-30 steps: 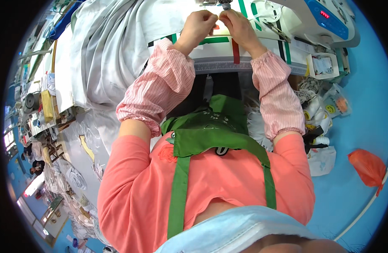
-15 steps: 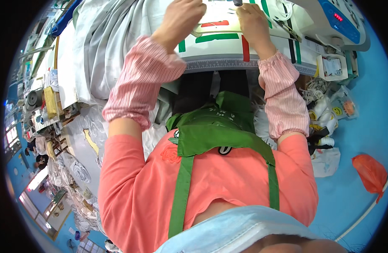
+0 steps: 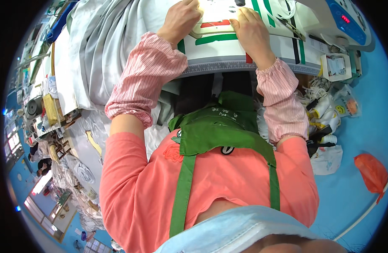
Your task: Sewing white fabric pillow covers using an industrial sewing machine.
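My left hand (image 3: 181, 20) is at the far side of the sewing table, its fingers pinched together at the upper edge of the picture; what they hold is too small to make out. Across from it, my right hand (image 3: 254, 37) rests over the white worktop (image 3: 219, 50), fingers bent and thumb pressed in, with any held thing hidden. A dark machine part (image 3: 240, 2) shows just above the right fingertips. Between the hands lie a red tape strip (image 3: 215, 24) and a pale narrow band (image 3: 202, 31). A green tape strip (image 3: 216, 39) lies nearer me.
Grey-white fabric (image 3: 101, 50) drapes over the table's left side. A ruler strip (image 3: 210, 67) follows the front edge. To the right are scissors (image 3: 292, 28), a machine head with a blue panel (image 3: 348, 21) and a small white box (image 3: 336, 67). Thread cones (image 3: 324, 110) sit below.
My right hand has come slightly nearer me, and its wrist now covers much of the red strip by the ruler. The left hand has shifted a little; its fingers remain pinched.
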`<action>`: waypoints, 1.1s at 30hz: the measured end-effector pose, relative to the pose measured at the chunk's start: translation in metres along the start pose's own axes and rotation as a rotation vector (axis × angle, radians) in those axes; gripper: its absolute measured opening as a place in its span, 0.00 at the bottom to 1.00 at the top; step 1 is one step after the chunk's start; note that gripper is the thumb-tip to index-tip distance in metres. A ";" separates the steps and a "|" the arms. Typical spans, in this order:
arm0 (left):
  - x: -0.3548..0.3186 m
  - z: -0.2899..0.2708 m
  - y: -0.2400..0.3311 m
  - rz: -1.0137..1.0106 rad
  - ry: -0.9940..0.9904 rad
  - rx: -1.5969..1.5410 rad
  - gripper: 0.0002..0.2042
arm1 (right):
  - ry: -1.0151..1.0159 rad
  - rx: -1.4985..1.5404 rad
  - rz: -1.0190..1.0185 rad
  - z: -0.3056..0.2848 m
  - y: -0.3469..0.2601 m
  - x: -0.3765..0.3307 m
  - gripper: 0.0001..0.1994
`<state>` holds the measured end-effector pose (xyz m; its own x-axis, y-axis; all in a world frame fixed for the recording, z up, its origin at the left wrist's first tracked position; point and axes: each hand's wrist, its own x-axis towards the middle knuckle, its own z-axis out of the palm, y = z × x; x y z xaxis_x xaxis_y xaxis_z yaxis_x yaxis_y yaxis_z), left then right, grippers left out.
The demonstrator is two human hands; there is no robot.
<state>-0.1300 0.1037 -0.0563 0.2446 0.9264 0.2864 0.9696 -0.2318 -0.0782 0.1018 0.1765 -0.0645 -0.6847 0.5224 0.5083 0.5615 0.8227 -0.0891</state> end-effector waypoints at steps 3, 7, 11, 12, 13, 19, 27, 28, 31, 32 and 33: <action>-0.004 0.009 0.000 0.032 0.098 -0.013 0.05 | 0.024 -0.066 0.032 0.002 -0.001 0.000 0.20; -0.005 0.013 -0.003 0.062 0.068 -0.027 0.05 | 0.083 -0.093 0.107 -0.003 -0.008 0.003 0.18; -0.007 0.011 -0.002 0.005 0.079 -0.075 0.05 | 0.048 0.181 0.300 -0.012 -0.010 0.006 0.19; -0.006 0.009 -0.001 0.005 0.074 -0.068 0.05 | 0.006 0.176 0.341 -0.012 -0.009 0.005 0.21; -0.004 0.008 0.000 0.010 0.074 -0.070 0.05 | 0.007 0.174 0.345 -0.011 -0.008 0.004 0.21; -0.005 0.013 -0.001 0.007 0.075 -0.062 0.05 | 0.039 0.084 0.315 -0.005 -0.008 0.002 0.21; -0.002 0.017 -0.003 0.131 0.479 -0.338 0.05 | -0.016 0.028 0.360 -0.002 -0.010 0.002 0.24; -0.006 0.017 -0.005 0.126 0.477 -0.331 0.05 | -0.015 0.035 0.354 -0.002 -0.010 0.003 0.24; -0.002 0.009 0.001 0.016 0.128 -0.093 0.05 | -0.014 0.025 0.338 -0.002 -0.006 0.002 0.25; -0.003 0.008 0.000 0.012 0.110 -0.084 0.05 | -0.030 0.031 0.341 -0.005 -0.008 0.004 0.25; -0.003 0.006 0.000 0.009 0.092 -0.076 0.05 | -0.045 0.036 0.344 -0.007 -0.009 0.005 0.25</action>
<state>-0.1305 0.1031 -0.0633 0.2489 0.8938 0.3732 0.9643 -0.2645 -0.0098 0.0962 0.1705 -0.0553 -0.4785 0.7790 0.4052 0.7468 0.6038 -0.2788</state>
